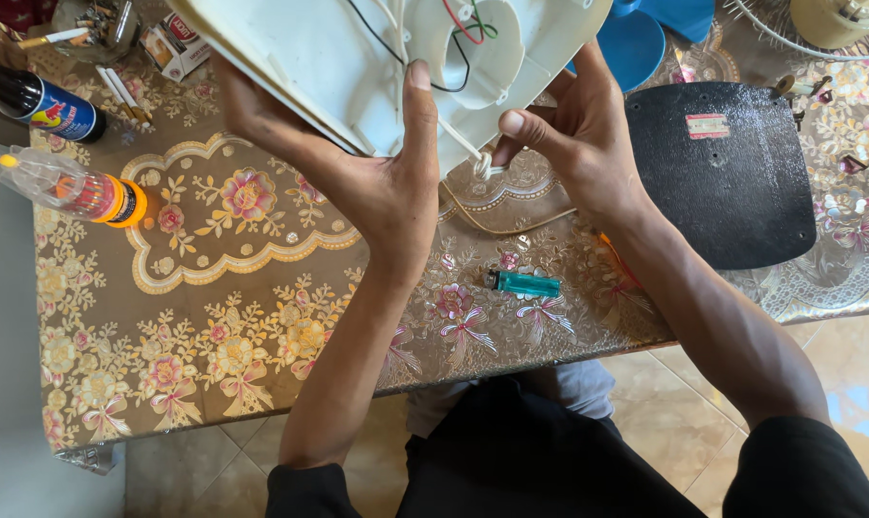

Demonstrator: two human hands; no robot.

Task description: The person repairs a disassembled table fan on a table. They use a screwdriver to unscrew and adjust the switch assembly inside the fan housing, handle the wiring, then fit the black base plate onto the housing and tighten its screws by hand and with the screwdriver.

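Note:
My left hand (362, 177) grips a white plastic appliance housing (357, 58) from below, thumb pressed on its inner face near black, red and green wires (458, 34). My right hand (569, 134) holds the housing's right edge and pinches a thin white cord (468, 149) with a knotted end between thumb and forefinger. A tan cable (501, 228) trails from under the housing across the table.
A floral gold tablecloth (214, 317) covers the table. A green lighter (523, 283) lies near the front edge. A black plastic plate (722, 173) lies at right, blue fan blades (645, 34) behind it. Two bottles (70, 187), a cigarette pack (170, 48) and an ashtray (94, 27) sit at left.

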